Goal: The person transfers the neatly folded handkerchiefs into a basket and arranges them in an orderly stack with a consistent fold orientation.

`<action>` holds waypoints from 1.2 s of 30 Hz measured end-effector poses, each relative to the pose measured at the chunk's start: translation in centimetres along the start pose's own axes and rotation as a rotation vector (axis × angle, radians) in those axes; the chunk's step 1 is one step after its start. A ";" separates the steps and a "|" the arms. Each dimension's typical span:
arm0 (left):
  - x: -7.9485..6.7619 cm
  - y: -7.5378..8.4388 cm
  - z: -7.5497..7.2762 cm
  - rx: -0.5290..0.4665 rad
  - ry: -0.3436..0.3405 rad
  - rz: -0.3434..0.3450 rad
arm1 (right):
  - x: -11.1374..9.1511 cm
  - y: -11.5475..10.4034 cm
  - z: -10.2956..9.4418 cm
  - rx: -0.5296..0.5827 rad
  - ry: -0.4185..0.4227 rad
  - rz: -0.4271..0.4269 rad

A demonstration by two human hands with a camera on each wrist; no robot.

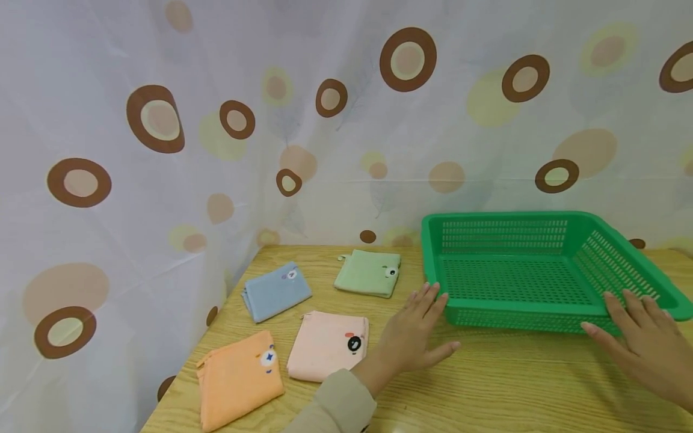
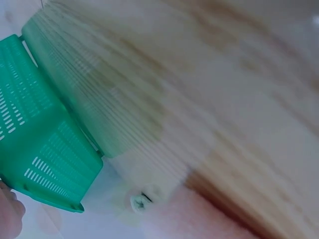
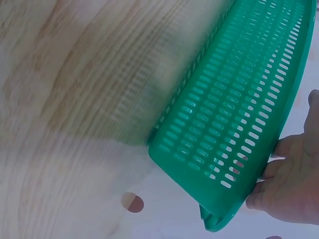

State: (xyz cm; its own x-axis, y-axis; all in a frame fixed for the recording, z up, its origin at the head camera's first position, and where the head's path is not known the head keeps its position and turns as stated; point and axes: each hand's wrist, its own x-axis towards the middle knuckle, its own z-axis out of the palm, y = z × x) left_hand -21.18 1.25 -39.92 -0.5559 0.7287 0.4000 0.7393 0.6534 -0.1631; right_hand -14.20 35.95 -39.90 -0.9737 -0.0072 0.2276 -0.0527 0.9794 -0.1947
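Green basket (image 1: 520, 307) stands at the far right of the wooden table (image 1: 487, 391), its long side facing near. It looks like thin moulded plastic, slotted on the walls and floor — so I judge it light for its width, fairly stiff at the rim and a little springy along the walls. Smooth plastic may slip under flat fingertips, though breakage seems unlikely.

The left hand (image 1: 414, 334) touches the near left corner, fingers nearly straight and thumb spread away, with nothing clasped. The right hand (image 1: 646, 343) rests its extended fingers on the near rim towards the right corner, thumb apart from them; it has no closed hold either.

The best hold is probably the rim close to its 2 near corners, where the bends stiffen it; pulling at 1 wall's middle could make it flex.

To the left lie 4 folded cloths, soft-looking — blue (image 1: 278, 293) and green (image 1: 365, 273) far, orange (image 1: 238, 382) and pink (image 1: 322, 346) nearer.
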 end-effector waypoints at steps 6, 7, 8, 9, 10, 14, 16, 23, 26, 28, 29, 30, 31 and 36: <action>0.4 0.4 0.3 -0.022 0.056 0.005 | 0.1 0.5 -0.5 -0.011 -0.001 0.020; 0.5 0.4 0.4 -0.022 0.071 0.010 | 0.1 0.6 -0.5 -0.007 0.007 0.019; 0.7 0.5 0.4 -0.017 0.087 0.012 | 0.1 0.8 -0.6 -0.008 0.008 0.021; 0.9 0.6 0.4 -0.020 0.093 0.010 | 0.1 1.0 -0.6 -0.008 0.014 0.020; 1.0 0.7 0.4 -0.029 0.090 0.002 | 0.1 1.1 -0.7 -0.010 0.024 0.015; 2.0 1.2 0.1 -0.073 0.041 -0.048 | 0.2 1.9 -0.7 0.007 0.102 -0.029; 2.6 1.4 -0.1 -0.084 0.012 -0.071 | 0.3 2.3 -0.8 0.016 0.150 -0.054; 4.5 1.9 -0.8 -0.108 -0.070 -0.134 | 0.8 3.5 -1.3 0.047 0.235 -0.077; 5.2 2.0 -1.1 -0.137 -0.101 -0.166 | 1.2 4.0 -1.4 0.068 0.262 -0.096; 5.6 2.0 -1.2 -0.144 -0.123 -0.186 | 1.4 4.3 -1.5 0.066 0.264 -0.092; 5.8 2.0 -1.2 -0.150 -0.131 -0.196 | 1.6 4.4 -1.5 0.062 0.269 -0.091; 6.0 2.1 -1.2 -0.159 -0.139 -0.207 | 1.7 4.5 -1.6 0.065 0.270 -0.086; 6.2 2.1 -1.2 -0.164 -0.143 -0.217 | 1.8 4.6 -1.7 0.062 0.263 -0.081; 7.0 2.3 -1.0 -0.166 -0.148 -0.265 | 2.3 4.7 -2.1 0.049 0.208 -0.062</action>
State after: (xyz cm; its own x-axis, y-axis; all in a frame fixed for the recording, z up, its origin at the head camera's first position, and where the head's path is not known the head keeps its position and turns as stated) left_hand -22.99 7.58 -36.59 -0.7768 0.5681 0.2716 0.6070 0.7904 0.0827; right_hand -16.27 40.92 -38.29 -0.9020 -0.0207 0.4312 -0.1271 0.9673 -0.2194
